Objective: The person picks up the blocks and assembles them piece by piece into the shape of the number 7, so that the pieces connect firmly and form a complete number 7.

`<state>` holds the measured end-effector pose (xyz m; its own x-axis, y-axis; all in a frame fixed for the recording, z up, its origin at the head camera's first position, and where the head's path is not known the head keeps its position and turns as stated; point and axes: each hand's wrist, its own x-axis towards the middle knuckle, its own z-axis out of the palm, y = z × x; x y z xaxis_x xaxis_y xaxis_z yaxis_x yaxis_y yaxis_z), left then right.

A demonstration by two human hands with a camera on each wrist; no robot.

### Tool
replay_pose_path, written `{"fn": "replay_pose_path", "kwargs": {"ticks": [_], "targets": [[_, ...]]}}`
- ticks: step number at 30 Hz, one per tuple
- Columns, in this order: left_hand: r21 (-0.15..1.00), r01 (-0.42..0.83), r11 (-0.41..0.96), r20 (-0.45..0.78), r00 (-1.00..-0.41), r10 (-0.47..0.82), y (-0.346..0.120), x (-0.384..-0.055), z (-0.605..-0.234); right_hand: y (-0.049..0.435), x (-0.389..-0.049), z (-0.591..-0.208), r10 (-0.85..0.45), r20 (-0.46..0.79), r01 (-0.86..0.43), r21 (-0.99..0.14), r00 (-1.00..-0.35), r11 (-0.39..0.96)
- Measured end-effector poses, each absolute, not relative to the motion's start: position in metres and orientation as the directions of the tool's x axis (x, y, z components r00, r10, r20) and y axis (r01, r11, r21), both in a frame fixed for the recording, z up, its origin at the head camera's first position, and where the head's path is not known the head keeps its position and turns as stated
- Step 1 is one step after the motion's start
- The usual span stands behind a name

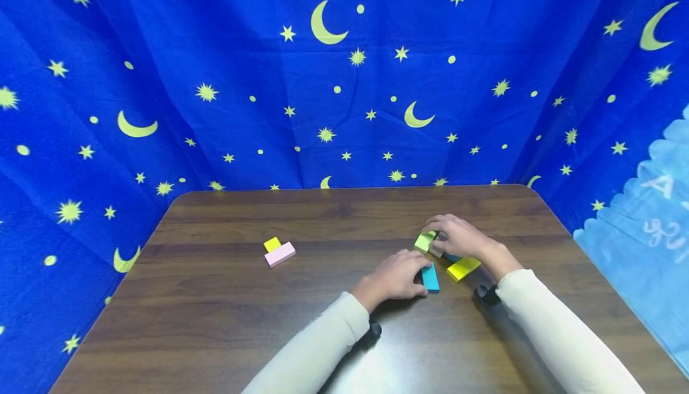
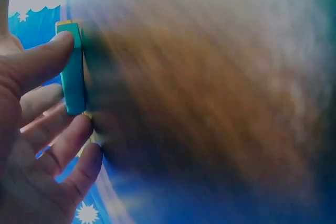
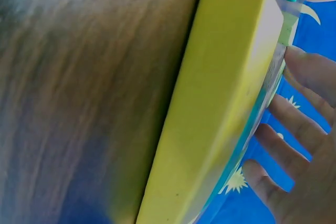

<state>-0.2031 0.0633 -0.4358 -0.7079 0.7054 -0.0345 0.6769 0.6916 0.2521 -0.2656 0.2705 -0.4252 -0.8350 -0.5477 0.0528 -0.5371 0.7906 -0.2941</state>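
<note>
My left hand (image 1: 397, 275) pinches a blue block (image 1: 430, 278) lying on the table, thumb on its near end and fingers at its far end. The left wrist view shows the thumb pressed on this blue block (image 2: 74, 74). Farther back, my right hand (image 1: 464, 241) holds a light green block (image 1: 425, 241), fingers on its far side and thumb on the near side. Partly hidden beneath that hand are a greyish block (image 1: 436, 252) and another blue block (image 1: 451, 257). A yellow block (image 1: 463, 269) lies just in front of them, large in the right wrist view.
On the left part of the wooden table (image 1: 215, 310), a small yellow block (image 1: 272, 244) sits behind a pink block (image 1: 280, 254). A blue curtain (image 1: 366, 113) with moons and stars hangs around the table; a light blue cloth (image 1: 640, 238) hangs at right.
</note>
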Motion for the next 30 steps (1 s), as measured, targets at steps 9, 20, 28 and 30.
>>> {"fn": "replay_pose_path", "kwargs": {"ticks": [9,20,28,30], "targets": [[0.304,0.69,0.657,-0.047,-0.678,0.734,0.057,-0.207,-0.435,0.265,-0.268,-0.423,-0.596,0.067,-0.588,-0.285,-0.8,0.757],[0.288,0.696,0.658,-0.043,-0.677,0.735,0.054,-0.205,-0.434,0.259,-0.269,-0.422,-0.571,-0.016,-0.528,-0.361,-0.821,0.769],[0.28,0.707,0.649,-0.043,-0.667,0.744,0.047,-0.205,-0.434,0.258,-0.269,-0.42,-0.572,-0.024,-0.528,-0.356,-0.82,0.771],[0.281,0.705,0.651,-0.047,-0.668,0.743,0.043,-0.204,-0.432,0.258,-0.27,-0.42,-0.574,-0.022,-0.528,-0.362,-0.819,0.768]]}}
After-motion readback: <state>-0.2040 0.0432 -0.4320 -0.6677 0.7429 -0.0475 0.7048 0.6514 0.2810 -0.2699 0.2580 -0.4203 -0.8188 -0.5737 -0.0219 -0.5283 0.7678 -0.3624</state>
